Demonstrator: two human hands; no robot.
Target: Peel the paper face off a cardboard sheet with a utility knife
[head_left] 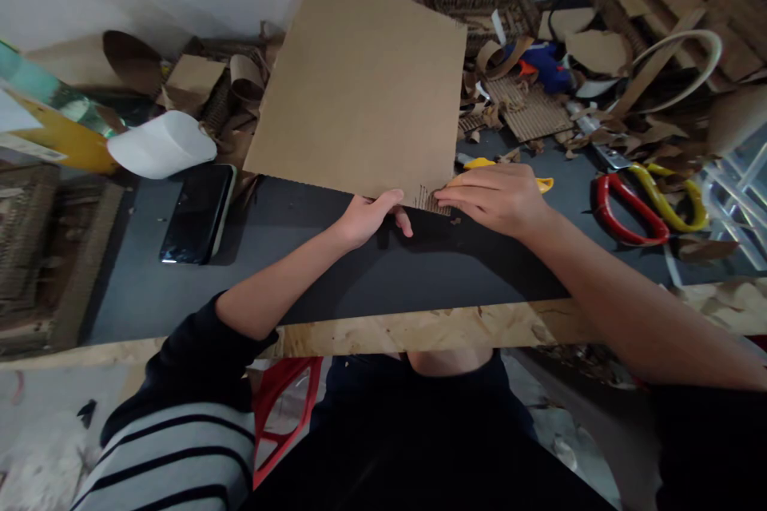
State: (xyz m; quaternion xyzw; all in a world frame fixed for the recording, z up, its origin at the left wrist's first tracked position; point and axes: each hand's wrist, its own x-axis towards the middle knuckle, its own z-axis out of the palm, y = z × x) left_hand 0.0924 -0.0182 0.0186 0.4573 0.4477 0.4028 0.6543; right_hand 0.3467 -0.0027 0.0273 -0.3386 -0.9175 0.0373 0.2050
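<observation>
A large flat cardboard sheet (365,80) is tilted up over the dark work surface. My left hand (371,217) grips its lower edge, thumb on top and fingers beneath. At the lower right corner, my right hand (494,196) has its fingers pinched together against the sheet. Beside those fingertips the top paper layer is gone and a corrugated patch (427,200) shows. Whether a torn bit of paper is between the right fingers is hidden. A yellow-handled tool (478,164) lies partly behind my right hand.
Red-and-yellow-handled pliers (632,209) lie at the right amid cardboard scraps (530,108). To the left are a black phone (197,211) and a white curved object (161,145). Stacked cardboard (677,0) fills the back right. A wooden edge (419,329) runs along the front.
</observation>
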